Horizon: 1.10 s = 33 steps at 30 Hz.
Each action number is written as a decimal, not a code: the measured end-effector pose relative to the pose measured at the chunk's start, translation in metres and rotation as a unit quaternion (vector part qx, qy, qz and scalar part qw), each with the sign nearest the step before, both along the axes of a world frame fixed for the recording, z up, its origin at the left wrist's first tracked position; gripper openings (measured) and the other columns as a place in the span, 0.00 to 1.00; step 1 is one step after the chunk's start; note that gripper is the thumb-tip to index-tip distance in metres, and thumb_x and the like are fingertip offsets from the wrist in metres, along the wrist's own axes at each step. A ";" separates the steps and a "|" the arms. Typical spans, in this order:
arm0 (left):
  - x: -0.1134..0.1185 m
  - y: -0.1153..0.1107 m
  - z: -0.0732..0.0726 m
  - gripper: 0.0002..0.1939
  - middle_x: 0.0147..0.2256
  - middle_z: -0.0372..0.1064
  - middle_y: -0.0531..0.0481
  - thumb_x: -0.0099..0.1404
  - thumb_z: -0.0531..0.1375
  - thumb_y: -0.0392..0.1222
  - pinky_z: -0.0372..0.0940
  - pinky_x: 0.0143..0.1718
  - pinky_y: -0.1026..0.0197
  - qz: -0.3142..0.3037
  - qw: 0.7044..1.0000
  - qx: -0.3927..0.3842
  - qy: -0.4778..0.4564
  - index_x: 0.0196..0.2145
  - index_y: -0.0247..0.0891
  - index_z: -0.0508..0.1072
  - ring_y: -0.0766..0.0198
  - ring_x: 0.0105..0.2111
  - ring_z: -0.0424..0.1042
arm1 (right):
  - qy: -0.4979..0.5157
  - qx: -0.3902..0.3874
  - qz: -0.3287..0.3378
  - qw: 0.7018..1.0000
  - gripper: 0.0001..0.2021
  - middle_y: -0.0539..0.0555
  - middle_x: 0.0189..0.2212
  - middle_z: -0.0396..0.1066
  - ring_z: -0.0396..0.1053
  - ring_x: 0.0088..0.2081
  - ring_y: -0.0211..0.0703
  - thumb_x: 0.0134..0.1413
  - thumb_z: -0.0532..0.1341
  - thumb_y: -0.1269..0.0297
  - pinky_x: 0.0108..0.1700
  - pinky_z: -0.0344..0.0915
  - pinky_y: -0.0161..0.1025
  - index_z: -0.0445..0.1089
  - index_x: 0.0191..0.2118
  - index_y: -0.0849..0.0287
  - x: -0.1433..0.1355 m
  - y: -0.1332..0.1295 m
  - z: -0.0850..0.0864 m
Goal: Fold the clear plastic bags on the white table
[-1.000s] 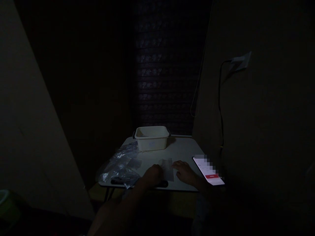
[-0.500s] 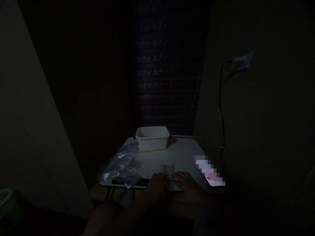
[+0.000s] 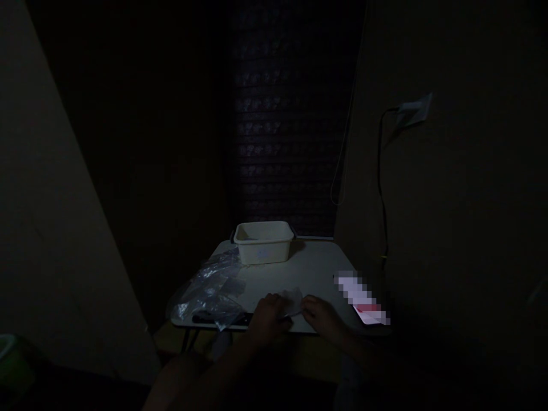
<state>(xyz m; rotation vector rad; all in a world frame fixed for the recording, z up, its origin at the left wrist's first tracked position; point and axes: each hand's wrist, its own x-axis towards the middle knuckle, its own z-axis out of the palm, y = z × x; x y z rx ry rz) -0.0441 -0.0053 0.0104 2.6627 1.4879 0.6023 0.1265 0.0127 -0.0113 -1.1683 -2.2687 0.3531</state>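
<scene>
In the dim head view, a small, pale, translucent piece point(image 3: 293, 301), which looks like a thin plastic bag, is between my hands at the table's near edge. My left hand point(image 3: 269, 317) is closed on its left side, fingers curled. My right hand point(image 3: 320, 315) pinches its right edge between thumb and fingertips. Left of my hands, crumpled clear plastic bags point(image 3: 205, 294) lie over a long dark strip point(image 3: 242, 319) along the front edge. Darkness hides the finer detail of the piece.
A white plastic tub point(image 3: 264, 251) with dark handles stands at the back of the small white table point(image 3: 314, 262). A lit phone point(image 3: 362, 299) lies at the right edge. A cable point(image 3: 381, 188) hangs from a wall socket; a green bin point(image 3: 15, 362) is at lower left.
The translucent piece lay flatter and upright under my fingers; now it is bunched and lifted between my hands. My left hand has shifted slightly left, and my right fingers have closed on its edge.
</scene>
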 end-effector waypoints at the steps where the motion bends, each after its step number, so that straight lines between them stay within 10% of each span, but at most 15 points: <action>1: -0.001 0.002 -0.001 0.19 0.34 0.60 0.51 0.45 0.55 0.44 0.52 0.34 0.64 0.016 1.000 -0.009 -0.002 0.37 0.39 0.61 0.64 0.35 0.57 | 0.023 -0.008 -0.002 1.000 0.08 0.51 0.27 0.63 0.59 0.30 0.35 0.41 0.48 0.72 0.31 0.55 0.31 0.64 0.25 0.59 0.000 0.001 -0.002; 19: 0.003 0.022 -0.016 0.15 0.28 0.65 0.48 0.54 0.45 0.44 0.53 0.26 0.67 0.130 0.983 -0.120 0.046 0.28 0.35 0.67 0.66 0.28 0.63 | 0.147 -0.188 -0.100 0.966 0.07 0.49 0.20 0.66 0.61 0.19 0.32 0.37 0.49 0.70 0.20 0.55 0.29 0.64 0.24 0.61 -0.002 0.026 -0.013; 30: 0.007 0.016 0.003 0.20 0.29 0.64 0.45 0.55 0.40 0.49 0.52 0.31 0.57 0.225 0.970 -0.051 0.075 0.27 0.36 0.66 0.58 0.32 0.62 | 0.119 -0.202 -0.174 0.956 0.11 0.50 0.22 0.67 0.61 0.18 0.32 0.38 0.50 0.69 0.17 0.54 0.28 0.63 0.32 0.61 -0.004 0.032 -0.015; 33: 0.010 0.016 0.005 0.15 0.33 0.62 0.45 0.55 0.42 0.44 0.52 0.34 0.58 0.169 0.982 -0.011 0.081 0.33 0.35 0.64 0.60 0.35 0.59 | 0.111 -0.202 -0.178 0.957 0.12 0.50 0.22 0.67 0.61 0.17 0.31 0.38 0.50 0.70 0.17 0.54 0.28 0.62 0.34 0.61 -0.005 0.033 -0.016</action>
